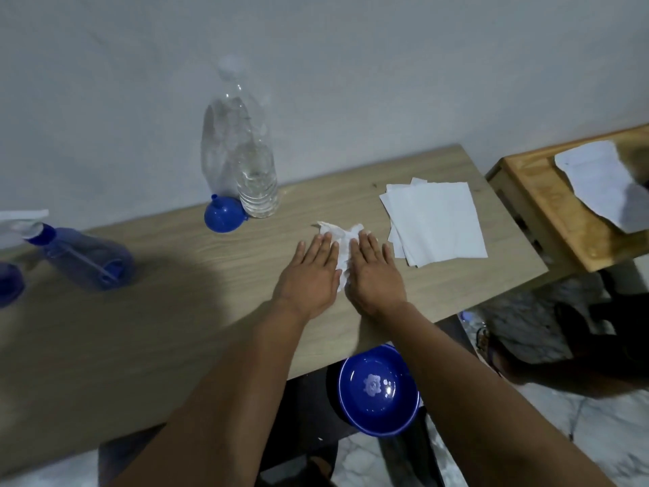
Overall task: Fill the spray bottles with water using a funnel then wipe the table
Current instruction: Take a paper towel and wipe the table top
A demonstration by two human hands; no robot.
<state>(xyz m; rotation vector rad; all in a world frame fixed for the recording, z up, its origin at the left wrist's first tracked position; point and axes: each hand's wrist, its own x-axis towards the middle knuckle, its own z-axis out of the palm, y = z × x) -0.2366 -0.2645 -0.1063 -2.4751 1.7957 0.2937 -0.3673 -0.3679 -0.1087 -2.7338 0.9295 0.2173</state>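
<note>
My left hand (310,275) and right hand (374,279) press a crumpled tissue (342,242) flat on the table (175,328), fingers straight. At ten o'clock: funnel (223,216), water bottle (258,184) (partly full). Spray bottle (84,258) at nine.

Blue funnel (224,215), blue bowl (378,390), white tissue (342,246); pale woodgrain table (140,311), clear bottle (242,149)

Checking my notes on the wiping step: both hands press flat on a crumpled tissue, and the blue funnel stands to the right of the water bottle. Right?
Not quite. In the head view the blue funnel lies left of the water bottle. The left hand and right hand do press flat on the crumpled tissue.
</note>
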